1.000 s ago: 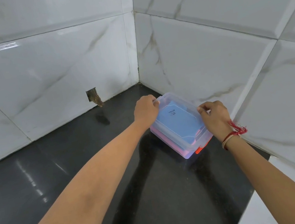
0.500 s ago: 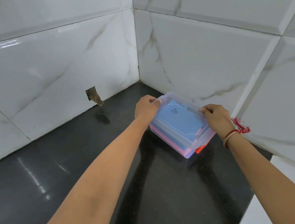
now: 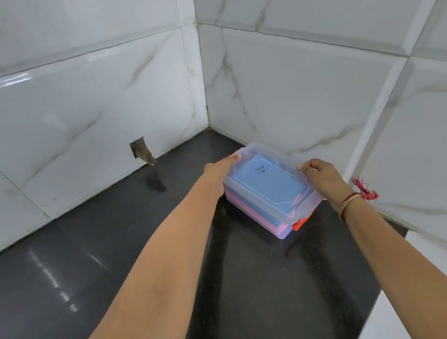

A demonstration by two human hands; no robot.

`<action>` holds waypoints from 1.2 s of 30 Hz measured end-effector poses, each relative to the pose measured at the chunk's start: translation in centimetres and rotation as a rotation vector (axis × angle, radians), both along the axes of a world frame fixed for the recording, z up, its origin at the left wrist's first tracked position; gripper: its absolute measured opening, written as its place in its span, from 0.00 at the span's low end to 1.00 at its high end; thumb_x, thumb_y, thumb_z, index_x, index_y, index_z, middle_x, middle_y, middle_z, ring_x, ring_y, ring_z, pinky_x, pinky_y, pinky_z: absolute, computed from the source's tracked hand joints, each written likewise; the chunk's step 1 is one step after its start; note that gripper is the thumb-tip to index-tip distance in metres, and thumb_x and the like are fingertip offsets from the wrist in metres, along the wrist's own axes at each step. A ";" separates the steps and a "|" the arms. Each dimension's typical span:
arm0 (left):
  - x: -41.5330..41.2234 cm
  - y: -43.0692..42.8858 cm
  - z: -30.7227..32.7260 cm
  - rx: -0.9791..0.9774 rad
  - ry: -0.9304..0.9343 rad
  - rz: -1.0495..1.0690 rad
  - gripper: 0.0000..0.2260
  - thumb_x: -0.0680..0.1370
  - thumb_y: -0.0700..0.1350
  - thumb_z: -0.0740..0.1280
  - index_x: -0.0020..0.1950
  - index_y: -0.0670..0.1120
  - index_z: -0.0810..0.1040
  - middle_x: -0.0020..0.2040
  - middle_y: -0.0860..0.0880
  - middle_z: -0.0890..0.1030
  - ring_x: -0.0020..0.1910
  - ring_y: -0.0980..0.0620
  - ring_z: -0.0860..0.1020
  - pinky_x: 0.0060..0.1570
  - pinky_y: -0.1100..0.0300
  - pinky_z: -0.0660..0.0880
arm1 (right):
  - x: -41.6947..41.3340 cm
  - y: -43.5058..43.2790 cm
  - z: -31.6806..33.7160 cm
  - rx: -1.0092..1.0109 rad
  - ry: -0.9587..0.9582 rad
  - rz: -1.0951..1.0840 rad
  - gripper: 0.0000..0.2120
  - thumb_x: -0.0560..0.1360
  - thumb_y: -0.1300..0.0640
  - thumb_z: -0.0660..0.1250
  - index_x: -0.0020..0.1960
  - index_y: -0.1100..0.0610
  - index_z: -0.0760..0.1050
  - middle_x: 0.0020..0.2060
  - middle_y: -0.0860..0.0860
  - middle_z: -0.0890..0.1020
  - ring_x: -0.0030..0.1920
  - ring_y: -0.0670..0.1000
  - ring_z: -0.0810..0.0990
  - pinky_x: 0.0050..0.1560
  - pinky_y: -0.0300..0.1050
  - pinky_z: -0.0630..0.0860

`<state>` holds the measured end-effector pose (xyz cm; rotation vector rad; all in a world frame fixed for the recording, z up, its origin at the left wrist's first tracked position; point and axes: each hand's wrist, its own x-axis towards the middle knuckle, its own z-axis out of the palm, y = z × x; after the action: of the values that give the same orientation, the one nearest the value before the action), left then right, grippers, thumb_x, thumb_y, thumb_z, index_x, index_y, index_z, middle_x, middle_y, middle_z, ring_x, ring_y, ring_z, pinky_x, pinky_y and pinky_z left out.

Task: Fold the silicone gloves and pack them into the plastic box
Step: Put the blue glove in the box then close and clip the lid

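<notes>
Pressing the lid down, the left hand (image 3: 221, 169) and right hand (image 3: 324, 178) are each gripping an end of the plastic box (image 3: 271, 191) on the dark desk (image 3: 58, 288), folded gloves (image 3: 253, 211) inside; latching the orange clips (image 3: 300, 223) probably comes next.

Kitchen (prob. home): marble-look wall tiles (image 3: 71, 106), black countertop (image 3: 55, 273).

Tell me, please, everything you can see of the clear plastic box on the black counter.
The clear plastic box is rectangular, with its translucent lid on and orange latches at both ends. Blue and pink folded material shows through; a dark scribble shows on top. It sits flat on the glossy black counter, angled near the tiled corner. The left hand holds its far end, the right hand its near end.
</notes>
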<state>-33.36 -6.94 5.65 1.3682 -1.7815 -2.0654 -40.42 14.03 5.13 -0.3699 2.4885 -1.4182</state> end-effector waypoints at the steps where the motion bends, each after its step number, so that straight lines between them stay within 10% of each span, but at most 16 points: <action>1: -0.1 0.1 -0.1 -0.015 0.015 0.015 0.32 0.68 0.56 0.75 0.67 0.44 0.69 0.61 0.43 0.75 0.58 0.44 0.75 0.60 0.49 0.74 | 0.0 0.0 -0.1 -0.003 0.004 -0.005 0.14 0.81 0.51 0.55 0.51 0.58 0.74 0.48 0.55 0.77 0.46 0.54 0.74 0.40 0.38 0.71; 6: -0.3 0.6 -0.7 -0.211 0.159 0.041 0.17 0.73 0.49 0.72 0.59 0.46 0.74 0.45 0.51 0.76 0.40 0.56 0.74 0.47 0.61 0.73 | -0.1 -0.1 -0.6 -0.010 0.017 -0.027 0.15 0.80 0.50 0.55 0.53 0.58 0.75 0.49 0.54 0.78 0.47 0.55 0.76 0.44 0.41 0.73; 13: 0.1 0.9 -1.0 -0.389 0.265 0.027 0.08 0.76 0.45 0.69 0.54 0.48 0.81 0.43 0.56 0.80 0.49 0.52 0.79 0.54 0.58 0.77 | -0.3 -0.1 -1.0 -0.015 0.026 -0.032 0.15 0.80 0.50 0.55 0.55 0.57 0.76 0.49 0.53 0.78 0.46 0.54 0.76 0.41 0.39 0.73; 20: 3.0 3.6 1.4 -1.323 0.082 -0.368 0.12 0.80 0.43 0.59 0.59 0.44 0.79 0.57 0.46 0.81 0.56 0.45 0.77 0.61 0.50 0.68 | 0.1 -0.1 -0.5 -0.020 0.032 -0.040 0.15 0.80 0.51 0.56 0.54 0.59 0.76 0.47 0.53 0.77 0.43 0.53 0.74 0.36 0.36 0.69; 24: 6.8 9.3 0.7 -1.244 0.164 -0.820 0.21 0.81 0.56 0.55 0.67 0.45 0.72 0.68 0.47 0.73 0.69 0.47 0.68 0.73 0.47 0.52 | 0.1 0.0 -0.4 -0.025 0.054 -0.044 0.12 0.79 0.52 0.59 0.47 0.59 0.76 0.43 0.55 0.77 0.42 0.55 0.73 0.36 0.39 0.69; 31: 8.7 12.4 -0.5 -1.681 0.032 -1.009 0.39 0.72 0.62 0.68 0.75 0.41 0.59 0.73 0.42 0.66 0.71 0.42 0.67 0.69 0.50 0.62 | 2.0 1.0 0.6 0.036 0.085 -0.123 0.21 0.78 0.46 0.58 0.30 0.55 0.67 0.27 0.52 0.68 0.33 0.53 0.68 0.32 0.41 0.64; 36: 8.4 12.9 -0.7 -1.749 0.035 -0.954 0.35 0.71 0.54 0.73 0.73 0.40 0.63 0.70 0.41 0.71 0.67 0.42 0.72 0.67 0.50 0.66 | 5.0 3.3 -0.9 -0.093 -0.037 -0.120 0.24 0.80 0.42 0.52 0.50 0.62 0.73 0.42 0.59 0.77 0.41 0.54 0.77 0.44 0.48 0.77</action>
<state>-24.94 5.97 4.98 -0.1007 -2.9548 0.1118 -35.40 17.31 4.19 -0.2127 2.4580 -1.5763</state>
